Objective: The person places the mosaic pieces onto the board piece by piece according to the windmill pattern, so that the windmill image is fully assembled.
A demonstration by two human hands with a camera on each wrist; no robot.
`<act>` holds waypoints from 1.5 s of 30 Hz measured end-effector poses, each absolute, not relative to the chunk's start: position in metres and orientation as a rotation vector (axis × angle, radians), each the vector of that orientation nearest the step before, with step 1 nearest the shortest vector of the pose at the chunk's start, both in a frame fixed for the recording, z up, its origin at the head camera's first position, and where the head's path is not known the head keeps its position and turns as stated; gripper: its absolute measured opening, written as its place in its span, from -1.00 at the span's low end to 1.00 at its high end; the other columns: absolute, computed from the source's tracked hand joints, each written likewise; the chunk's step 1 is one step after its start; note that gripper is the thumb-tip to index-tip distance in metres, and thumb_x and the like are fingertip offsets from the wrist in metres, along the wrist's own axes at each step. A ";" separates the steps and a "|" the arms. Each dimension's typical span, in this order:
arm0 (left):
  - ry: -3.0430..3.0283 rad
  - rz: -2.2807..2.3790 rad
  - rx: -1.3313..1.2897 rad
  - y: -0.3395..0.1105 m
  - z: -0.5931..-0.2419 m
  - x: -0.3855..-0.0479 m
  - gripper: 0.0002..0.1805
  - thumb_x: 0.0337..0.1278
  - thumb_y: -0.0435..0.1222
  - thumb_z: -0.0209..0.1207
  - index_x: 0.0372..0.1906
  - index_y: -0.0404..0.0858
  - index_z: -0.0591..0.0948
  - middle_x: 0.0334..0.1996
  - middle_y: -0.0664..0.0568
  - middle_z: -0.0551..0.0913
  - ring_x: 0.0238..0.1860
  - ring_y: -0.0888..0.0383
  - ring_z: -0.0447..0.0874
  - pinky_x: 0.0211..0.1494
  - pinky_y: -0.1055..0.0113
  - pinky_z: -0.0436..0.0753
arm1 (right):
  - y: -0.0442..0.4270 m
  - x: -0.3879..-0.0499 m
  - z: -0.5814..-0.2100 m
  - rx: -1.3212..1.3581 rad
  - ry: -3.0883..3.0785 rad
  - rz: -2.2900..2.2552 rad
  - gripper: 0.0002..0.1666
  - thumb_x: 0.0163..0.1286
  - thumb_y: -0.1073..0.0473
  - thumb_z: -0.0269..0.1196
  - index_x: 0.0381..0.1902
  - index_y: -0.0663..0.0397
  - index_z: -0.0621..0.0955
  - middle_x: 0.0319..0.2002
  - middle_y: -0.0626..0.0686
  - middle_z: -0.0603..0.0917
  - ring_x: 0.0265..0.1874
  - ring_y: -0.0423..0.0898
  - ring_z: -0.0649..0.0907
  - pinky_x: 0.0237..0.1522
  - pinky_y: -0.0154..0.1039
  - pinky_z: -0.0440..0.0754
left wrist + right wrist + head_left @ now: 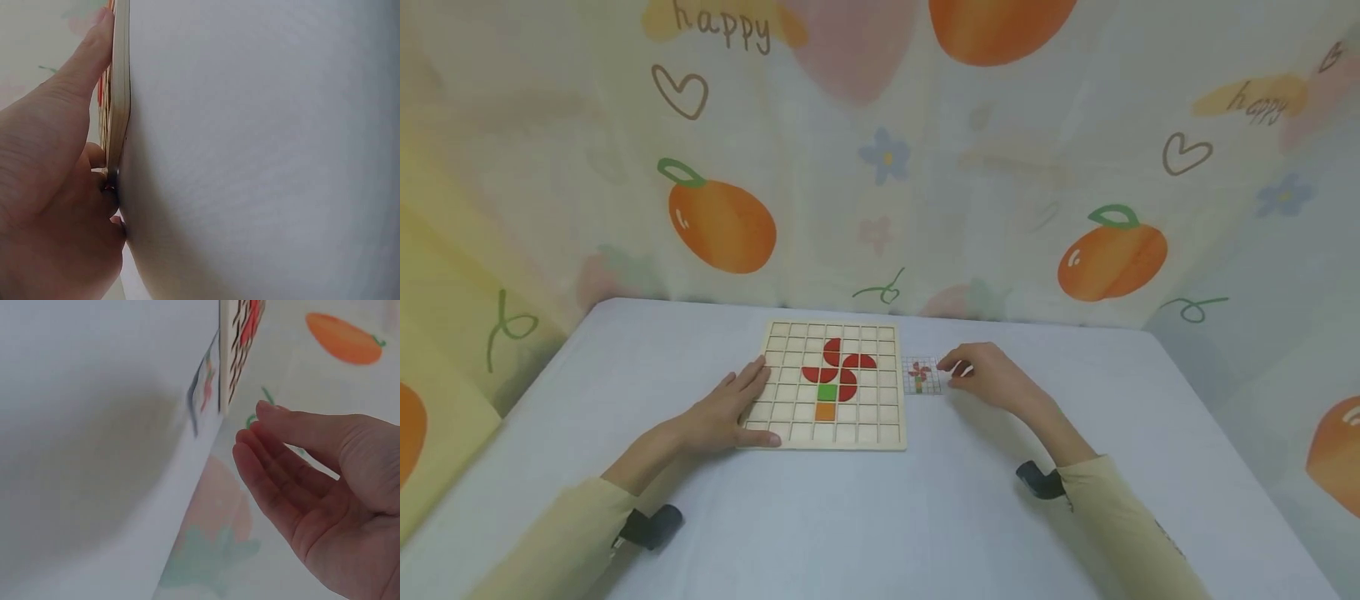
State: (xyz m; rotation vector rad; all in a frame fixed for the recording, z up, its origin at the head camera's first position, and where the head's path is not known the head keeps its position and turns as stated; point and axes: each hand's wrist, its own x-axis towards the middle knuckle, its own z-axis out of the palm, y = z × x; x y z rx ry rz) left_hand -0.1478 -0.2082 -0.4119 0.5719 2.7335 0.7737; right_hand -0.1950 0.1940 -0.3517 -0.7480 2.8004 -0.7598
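A wooden grid board lies on the table, with several red curved pieces set in a pinwheel shape. Below them sit a green square and an orange square. My left hand rests along the board's left side, its thumb on the front left corner; the left wrist view shows the hand against the board's edge. Beside the board's right edge lies a small pattern card picturing a similar pinwheel. Just right of that card hovers my right hand, loosely bent and holding nothing.
A white cloth covers the table. Behind it hangs a curtain printed with oranges, hearts and flowers. Dark wrist mounts sit at both sleeves.
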 end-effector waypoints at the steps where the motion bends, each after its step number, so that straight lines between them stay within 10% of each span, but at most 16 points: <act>1: 2.732 0.773 0.569 -0.208 -0.413 -0.147 0.30 -0.10 0.24 0.35 0.52 -0.45 -0.04 0.55 -0.28 -0.19 0.53 -0.27 -0.24 0.52 -0.19 -0.18 | 0.201 -0.195 -0.353 -0.742 2.801 -0.758 -0.71 0.23 0.42 0.34 -0.05 0.31 0.68 -0.12 0.20 0.72 -0.18 0.03 0.68 -0.12 -0.12 0.69; 45: 2.726 0.780 0.570 -0.207 -0.411 -0.145 0.31 -0.09 0.24 0.35 0.51 -0.47 -0.05 0.55 -0.29 -0.21 0.53 -0.27 -0.24 0.52 -0.18 -0.19 | 0.333 -0.163 -0.377 -0.543 2.825 -0.738 -0.68 0.12 0.43 0.39 -0.11 0.36 0.69 -0.16 0.22 0.72 -0.09 0.19 0.66 -0.08 0.03 0.69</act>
